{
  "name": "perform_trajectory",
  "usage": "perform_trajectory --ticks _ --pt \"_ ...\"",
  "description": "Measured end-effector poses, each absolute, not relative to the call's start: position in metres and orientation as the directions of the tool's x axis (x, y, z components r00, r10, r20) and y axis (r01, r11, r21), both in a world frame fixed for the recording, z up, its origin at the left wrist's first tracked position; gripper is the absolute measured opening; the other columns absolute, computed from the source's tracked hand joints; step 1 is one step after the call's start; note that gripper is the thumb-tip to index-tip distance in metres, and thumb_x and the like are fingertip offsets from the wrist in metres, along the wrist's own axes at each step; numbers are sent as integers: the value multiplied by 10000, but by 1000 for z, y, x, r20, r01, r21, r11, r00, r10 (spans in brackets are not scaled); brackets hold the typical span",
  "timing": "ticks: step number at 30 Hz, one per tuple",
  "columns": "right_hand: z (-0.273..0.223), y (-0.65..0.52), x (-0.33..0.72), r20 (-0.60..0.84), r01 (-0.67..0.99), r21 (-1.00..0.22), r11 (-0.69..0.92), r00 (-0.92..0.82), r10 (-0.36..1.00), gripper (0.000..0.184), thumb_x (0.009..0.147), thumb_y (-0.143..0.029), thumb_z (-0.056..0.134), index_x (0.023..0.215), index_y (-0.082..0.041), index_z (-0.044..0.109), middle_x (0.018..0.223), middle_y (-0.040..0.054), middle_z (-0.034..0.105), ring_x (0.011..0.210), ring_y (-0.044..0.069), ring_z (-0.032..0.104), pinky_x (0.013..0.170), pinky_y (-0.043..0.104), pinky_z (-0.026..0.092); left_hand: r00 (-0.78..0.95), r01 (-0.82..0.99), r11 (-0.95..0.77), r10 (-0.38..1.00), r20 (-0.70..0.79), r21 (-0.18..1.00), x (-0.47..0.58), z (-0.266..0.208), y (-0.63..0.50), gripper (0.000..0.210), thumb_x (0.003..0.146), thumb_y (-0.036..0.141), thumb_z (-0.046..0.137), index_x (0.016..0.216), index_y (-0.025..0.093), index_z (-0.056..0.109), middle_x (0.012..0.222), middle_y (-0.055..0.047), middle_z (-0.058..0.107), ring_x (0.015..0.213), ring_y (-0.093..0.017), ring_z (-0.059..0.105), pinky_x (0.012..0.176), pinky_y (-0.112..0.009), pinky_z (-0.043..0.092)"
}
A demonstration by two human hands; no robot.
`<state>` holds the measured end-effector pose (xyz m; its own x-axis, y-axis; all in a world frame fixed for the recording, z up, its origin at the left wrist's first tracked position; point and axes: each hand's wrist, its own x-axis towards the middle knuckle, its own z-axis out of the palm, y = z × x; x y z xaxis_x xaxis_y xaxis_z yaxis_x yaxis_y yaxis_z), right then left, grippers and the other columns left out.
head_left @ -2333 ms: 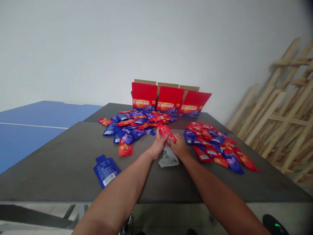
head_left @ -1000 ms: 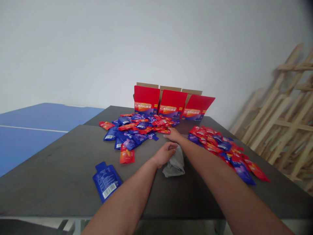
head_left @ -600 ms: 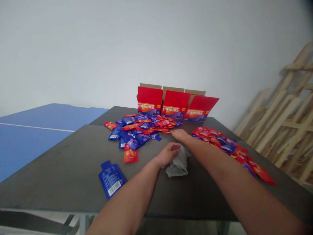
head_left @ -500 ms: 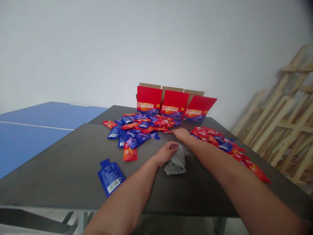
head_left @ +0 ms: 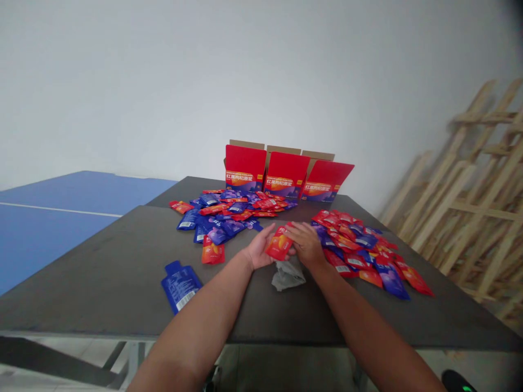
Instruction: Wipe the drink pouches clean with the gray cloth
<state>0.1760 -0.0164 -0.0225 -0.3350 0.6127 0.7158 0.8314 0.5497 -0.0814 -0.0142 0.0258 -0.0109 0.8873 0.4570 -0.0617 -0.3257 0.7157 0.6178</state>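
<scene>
A red pouch (head_left: 280, 243) with an orange print is held between my two hands above the table. My left hand (head_left: 260, 251) has it from the left, palm turned up and fingers partly hidden behind it. From the right, my right hand (head_left: 306, 243) grips the pouch's upper edge with curled fingers. Just below the hands a crumpled grey cloth (head_left: 288, 275) lies on the dark table. To the left are a single red pouch (head_left: 213, 252) and, nearer to me, a blue pouch (head_left: 181, 285) with its barcode side up.
A heap of red and blue pouches (head_left: 232, 209) lies left of centre; another heap (head_left: 359, 245) spreads along the right. Three open red cartons (head_left: 283, 175) stand at the back. A blue table (head_left: 61, 218) adjoins on the left, and wooden frames (head_left: 469, 207) lean at the right.
My right hand has drawn back from beyond the cloth with a red pouch. My left hand has come off the grey cloth and now holds the pouch too.
</scene>
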Motion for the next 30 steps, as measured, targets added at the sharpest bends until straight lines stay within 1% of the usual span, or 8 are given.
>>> perform_trajectory --ticks 4,8,12,16,19,22,26,30 --pt "-30 -8 168 731 852 -229 471 -169 661 433 931 -272 346 1320 -178 511 1347 115 551 1271 218 475 1071 434 348 871 -360 754 482 -91 550 -18 -11 28 358 922 326 448 1119 62 589 877 -156 700 730 -224 687 653 -326 539" --pt "-40 -5 162 595 893 -409 189 103 797 511 911 -377 418 1326 -82 464 1280 207 563 1209 294 517 1011 465 393 787 -526 710 615 -48 469 -18 -9 31 446 911 466 446 1134 111 596 987 -138 689 751 -215 669 663 -354 535" --pt "-46 -7 157 388 902 -403 156 14 922 524 798 -452 614 1211 -141 530 1152 160 635 1087 301 586 977 468 405 700 -646 635 714 -3 423 -20 -8 32 477 900 519 438 1097 120 607 1052 -132 671 766 -213 650 666 -365 520" --pt "-40 -7 160 488 819 -471 329 -70 870 272 803 -284 580 1056 -188 550 957 67 645 912 218 616 839 358 483 674 -678 614 738 9 404 -22 -7 33 467 892 512 456 1077 112 613 1048 -139 663 765 -204 639 639 -337 503" --pt "-33 -9 167 673 792 -406 456 -77 735 245 797 -212 547 1038 -178 572 988 96 599 924 222 587 832 365 492 672 -678 625 740 -17 388 -23 -6 34 475 880 519 470 1093 119 612 1042 -139 664 779 -205 641 610 -313 492" --pt "-26 -15 170 757 747 -227 625 -268 596 316 765 -120 523 1059 -198 611 1097 107 580 1019 227 554 902 395 471 625 -706 595 778 -56 385 -23 -5 35 420 884 452 494 1109 117 611 1041 -130 671 883 -226 650 682 -325 511" --pt "-21 -19 162 653 606 -51 794 -581 486 404 760 -50 502 1084 -243 646 1153 65 618 1058 216 535 924 403 457 626 -676 595 775 -87 434 -19 -6 34 340 884 326 509 1130 120 621 1016 -124 680 918 -233 655 811 -362 506" --pt "-20 -19 153 603 630 -50 775 -599 527 261 826 -196 598 1077 -217 663 1127 80 635 1027 225 541 902 401 469 642 -635 604 759 -104 482 -14 -7 30 345 879 291 514 1177 152 617 992 -105 687 876 -219 661 798 -345 503"
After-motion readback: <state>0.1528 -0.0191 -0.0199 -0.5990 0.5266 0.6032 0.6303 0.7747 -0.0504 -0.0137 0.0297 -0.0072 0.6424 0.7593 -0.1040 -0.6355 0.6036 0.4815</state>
